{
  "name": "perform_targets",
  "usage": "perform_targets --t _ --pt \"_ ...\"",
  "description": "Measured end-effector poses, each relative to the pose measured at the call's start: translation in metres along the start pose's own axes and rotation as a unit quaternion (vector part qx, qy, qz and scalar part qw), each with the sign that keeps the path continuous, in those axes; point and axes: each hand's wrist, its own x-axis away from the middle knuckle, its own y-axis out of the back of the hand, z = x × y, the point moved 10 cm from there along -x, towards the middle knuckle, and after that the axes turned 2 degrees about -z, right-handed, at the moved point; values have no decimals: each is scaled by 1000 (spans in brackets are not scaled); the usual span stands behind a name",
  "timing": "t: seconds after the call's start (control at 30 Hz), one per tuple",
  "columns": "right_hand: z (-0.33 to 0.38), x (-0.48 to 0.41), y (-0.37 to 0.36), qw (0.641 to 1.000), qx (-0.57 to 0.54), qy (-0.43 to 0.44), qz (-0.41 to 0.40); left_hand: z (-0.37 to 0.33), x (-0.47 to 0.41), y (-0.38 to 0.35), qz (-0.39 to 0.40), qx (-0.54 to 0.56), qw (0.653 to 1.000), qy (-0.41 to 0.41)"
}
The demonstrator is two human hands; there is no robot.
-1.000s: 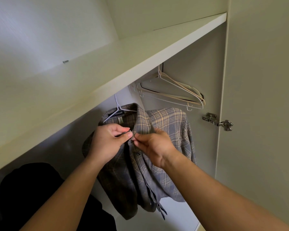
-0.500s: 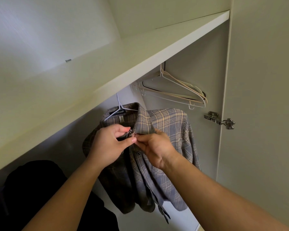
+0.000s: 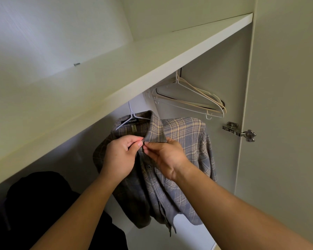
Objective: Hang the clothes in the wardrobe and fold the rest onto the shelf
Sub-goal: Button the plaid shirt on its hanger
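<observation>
A pale cream shelf (image 3: pixel 152 56) spans plain off-white walls (image 3: pixel 43 33); a metal hinge (image 3: pixel 238 131) holds the door (image 3: pixel 287 123).

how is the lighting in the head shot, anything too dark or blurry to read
Head view: the shelf top is well lit, the space beneath it shaded; head view, lower left: the black garment shows almost no detail; head view, centre: the plaid shirt, left hand and right hand are sharp, collar label legible.
</observation>
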Motion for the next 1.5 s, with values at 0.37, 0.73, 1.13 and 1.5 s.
perform_targets --t 0.37,0.73,1.13,1.5 --pt "6 -4 5 992 99 80 -16 17 -5 -12 8 -29 998 52" --pt "18 -5 10 911 354 211 1 46 -10 -33 124 -2 971 206" --pt "5 -12 36 754 625 197 -26 34 -20 -41 184 -68 966 167" --pt "-42 -23 84 688 723 61 -24 19 -19 -47 237 -82 956 155"
